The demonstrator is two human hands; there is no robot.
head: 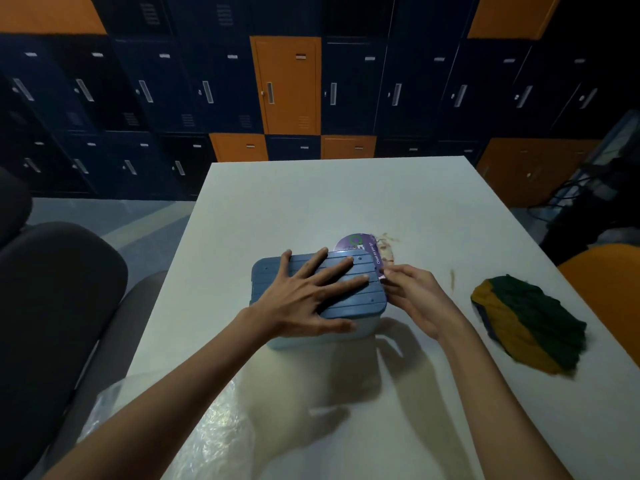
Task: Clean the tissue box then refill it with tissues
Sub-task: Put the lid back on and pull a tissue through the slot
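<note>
A blue tissue box [360, 299] with a ribbed lid stands in the middle of the white table [311, 202]. My left hand [311, 292] lies flat on the lid with its fingers spread. My right hand [412, 296] is at the box's right end, fingers curled, pinching the corner of a purple tissue pack [356, 245] that sticks out behind the box. Most of the pack is hidden by the box and my hands.
A green and yellow cloth [530, 323] lies on the table to the right. Clear plastic wrap [207, 431] sits at the near left edge. Small brown crumbs [388, 252] lie behind the box. A dark chair [59, 306] stands left, lockers [287, 84] behind.
</note>
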